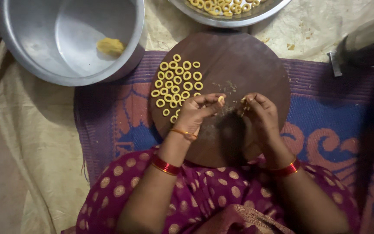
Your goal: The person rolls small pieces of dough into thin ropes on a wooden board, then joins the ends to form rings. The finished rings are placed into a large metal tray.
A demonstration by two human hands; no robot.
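Note:
A round dark wooden board (247,60) lies on the mat in front of me. Several small yellow dough rings (176,82) sit in rows on its left part. My left hand (198,110) hovers over the board beside the rings and pinches a small piece of yellow dough (220,100) at its fingertips. My right hand (258,112) is just to the right, fingers curled, with a bit of dough at the fingertips. Crumbs are scattered on the board between and above the hands.
A large metal pot (35,65) with a lump of yellow dough (110,46) stands at the upper left. A metal plate (256,17) holding more dough rings is at the top. A dark object (364,45) lies at the right on the patterned mat (334,125).

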